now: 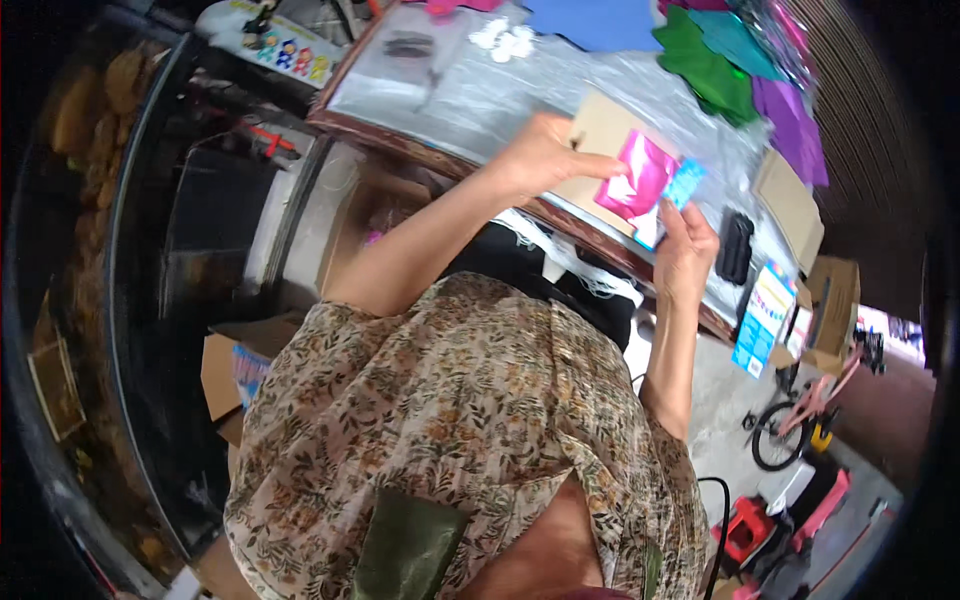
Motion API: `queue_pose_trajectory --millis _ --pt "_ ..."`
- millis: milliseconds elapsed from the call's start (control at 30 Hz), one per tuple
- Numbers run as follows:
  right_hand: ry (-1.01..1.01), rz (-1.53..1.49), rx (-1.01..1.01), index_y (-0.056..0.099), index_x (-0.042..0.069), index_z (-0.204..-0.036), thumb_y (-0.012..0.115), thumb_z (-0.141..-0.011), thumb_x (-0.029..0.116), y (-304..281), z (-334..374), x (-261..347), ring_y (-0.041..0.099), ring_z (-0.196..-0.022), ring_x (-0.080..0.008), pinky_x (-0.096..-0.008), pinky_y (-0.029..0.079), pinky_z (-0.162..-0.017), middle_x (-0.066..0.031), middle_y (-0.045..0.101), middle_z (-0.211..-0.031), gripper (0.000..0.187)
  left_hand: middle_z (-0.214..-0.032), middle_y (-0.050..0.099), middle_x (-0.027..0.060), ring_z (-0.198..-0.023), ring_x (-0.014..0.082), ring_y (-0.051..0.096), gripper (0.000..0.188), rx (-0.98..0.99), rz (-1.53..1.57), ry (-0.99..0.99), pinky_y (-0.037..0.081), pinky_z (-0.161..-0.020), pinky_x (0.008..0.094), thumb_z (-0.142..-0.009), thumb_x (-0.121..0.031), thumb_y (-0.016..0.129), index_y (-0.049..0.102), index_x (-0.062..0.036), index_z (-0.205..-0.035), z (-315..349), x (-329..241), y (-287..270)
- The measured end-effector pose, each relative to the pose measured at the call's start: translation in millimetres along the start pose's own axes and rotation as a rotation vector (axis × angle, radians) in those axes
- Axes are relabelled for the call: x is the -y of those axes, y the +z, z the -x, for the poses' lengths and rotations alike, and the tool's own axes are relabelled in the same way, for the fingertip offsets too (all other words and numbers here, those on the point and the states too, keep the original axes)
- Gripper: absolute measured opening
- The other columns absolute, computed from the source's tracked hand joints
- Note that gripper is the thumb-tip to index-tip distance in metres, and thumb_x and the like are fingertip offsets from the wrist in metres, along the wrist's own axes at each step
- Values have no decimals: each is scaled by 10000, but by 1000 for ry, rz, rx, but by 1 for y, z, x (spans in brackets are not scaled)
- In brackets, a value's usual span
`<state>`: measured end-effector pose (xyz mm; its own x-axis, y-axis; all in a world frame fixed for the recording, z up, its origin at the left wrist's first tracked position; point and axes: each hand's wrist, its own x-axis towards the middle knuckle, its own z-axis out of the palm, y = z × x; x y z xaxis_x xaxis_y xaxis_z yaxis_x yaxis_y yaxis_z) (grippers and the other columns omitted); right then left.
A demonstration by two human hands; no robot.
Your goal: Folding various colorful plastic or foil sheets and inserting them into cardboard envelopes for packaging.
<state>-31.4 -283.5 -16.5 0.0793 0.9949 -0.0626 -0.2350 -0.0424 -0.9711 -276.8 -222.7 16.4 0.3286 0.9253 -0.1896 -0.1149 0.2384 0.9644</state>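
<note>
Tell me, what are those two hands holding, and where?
The left hand grips the brown card with a pink piece at its left edge; the right hand pinches a small blue packet from below.

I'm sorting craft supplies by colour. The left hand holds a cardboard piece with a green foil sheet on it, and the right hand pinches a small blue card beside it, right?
Not quite: the head view shows the foil sheet on the cardboard piece is pink, not green. The left hand does hold the cardboard, and the right hand pinches the small blue card beside it.
</note>
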Motion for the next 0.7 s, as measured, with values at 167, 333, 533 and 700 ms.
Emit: queue_pose_trajectory --millis 167,333,533,700 --pt "-16 -113 -19 693 -35 -1140 659 -967 61 -13 5 3 653 -870 -81 -220 492 -790 -41 731 -1026 200 -1003 776 50 -878 167 720 231 92 -573 192 553 -803 305 -973 -242 686 769 -66 -1097 7 -26 -67" --pt "-6 -161 -20 681 -36 -1161 651 -974 61 -29 -4 9 664 -932 -97 -229 490 -873 -55 727 -1065 213 -985 774 48 -829 152 702 229 -268 -1146 512 554 -763 282 -894 -214 780 773 -42 -1046 -3 -9 -242" --pt "-23 -134 3 675 -32 -1164 650 -976 55 -41 -7 7 673 -965 -105 -236 494 -898 -69 729 -1099 208 -935 773 36 -826 88 685 295 -288 -889 262 544 -772 276 -790 -259 861 793 -71 -1006 -11 6 -280" --pt "-14 -139 31 673 -34 -1153 653 -975 50 -38 -9 7 671 -961 -102 -230 496 -895 -70 730 -1099 197 -889 759 34 -811 78 667 273 -350 -916 187 535 -755 231 -829 -236 852 784 -32 -997 -13 0 -272"
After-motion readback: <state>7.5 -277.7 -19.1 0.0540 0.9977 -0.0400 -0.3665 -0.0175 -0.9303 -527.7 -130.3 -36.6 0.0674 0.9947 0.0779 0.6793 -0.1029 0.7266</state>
